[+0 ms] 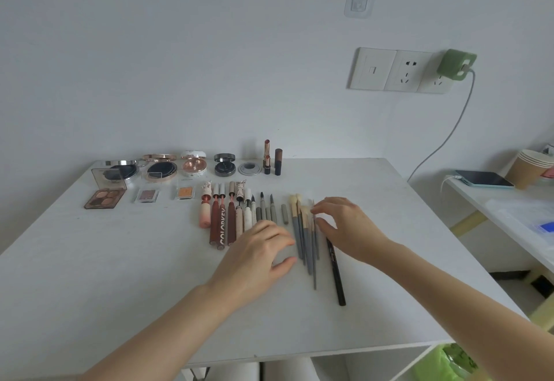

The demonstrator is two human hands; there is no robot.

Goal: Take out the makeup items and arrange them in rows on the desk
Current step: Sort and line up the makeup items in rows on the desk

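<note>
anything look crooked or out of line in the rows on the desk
Mostly tidy. The black pencil at the right end of the front row lies lower than the grey-handled brushes beside it and slants, its near end reaching well past theirs. The brushes are bunched and slightly fanned, with the right hand at their tips.

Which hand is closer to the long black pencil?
Right. The right hand hovers just above the black pencil's top end; the left hand lies farther left, beyond the grey brushes.
</note>
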